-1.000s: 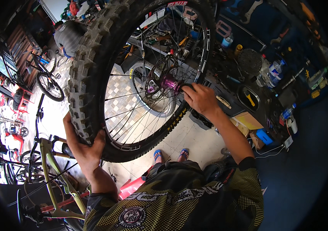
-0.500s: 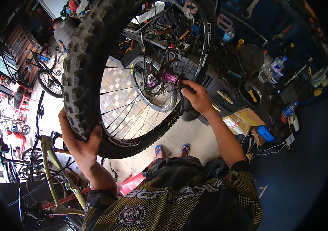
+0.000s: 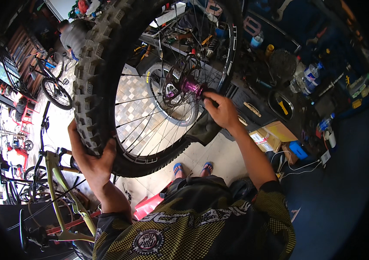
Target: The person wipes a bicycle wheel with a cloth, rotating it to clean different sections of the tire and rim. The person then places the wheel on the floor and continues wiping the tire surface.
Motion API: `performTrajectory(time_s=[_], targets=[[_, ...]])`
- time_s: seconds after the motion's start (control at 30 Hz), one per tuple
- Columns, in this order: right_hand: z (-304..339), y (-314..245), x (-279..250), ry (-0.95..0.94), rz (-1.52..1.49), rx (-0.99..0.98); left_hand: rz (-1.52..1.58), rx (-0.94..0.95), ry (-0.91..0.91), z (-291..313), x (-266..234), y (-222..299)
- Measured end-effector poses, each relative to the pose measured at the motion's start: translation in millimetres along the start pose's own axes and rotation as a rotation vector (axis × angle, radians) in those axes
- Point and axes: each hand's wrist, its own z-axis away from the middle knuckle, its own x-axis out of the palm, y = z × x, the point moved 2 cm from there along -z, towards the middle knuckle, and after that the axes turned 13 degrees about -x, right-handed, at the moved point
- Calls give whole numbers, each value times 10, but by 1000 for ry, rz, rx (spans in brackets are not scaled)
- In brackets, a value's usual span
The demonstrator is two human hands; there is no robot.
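Observation:
A bicycle wheel with a knobby black tyre (image 3: pixel 90 93) is held up in front of me. My left hand (image 3: pixel 95 164) is closed round the tyre at its lower left, thumb on the near side. At the wheel's middle are a purple hub (image 3: pixel 190 85) and a disc rotor (image 3: pixel 172 86) among thin spokes. My right hand (image 3: pixel 222 112) is closed at the hub's right end, fingertips against it. From that hand a dark cloth (image 3: pixel 206 129) hangs down over the rim's lower right. Part of the cloth is hidden behind the fingers.
A cluttered workbench (image 3: pixel 254 91) runs along the right, with bottles, tools and a black tray (image 3: pixel 280 104). Below it sit a cardboard box (image 3: pixel 266 139) and white cables. Another wheel (image 3: pixel 152 80) stands behind mine. A yellow-green bike frame (image 3: pixel 56 186) is at lower left; a person (image 3: pixel 74 37) bends far left.
The dark cloth under my right hand has swung out and hangs lower and wider. The wheel has shifted very slightly; my left hand keeps its hold on the tyre.

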Motion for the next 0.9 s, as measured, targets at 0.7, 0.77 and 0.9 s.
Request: performTrajectory(time_s=[0.7,0.77,0.9], targets=[[228,264,132,109,-177,-32,-62,14,32,18,10,22],[124,31,-22,57,-42,51,-70,17,45,45,10,39],[242,201,183,125,-339,-37,-49,22,34,50,41,64]])
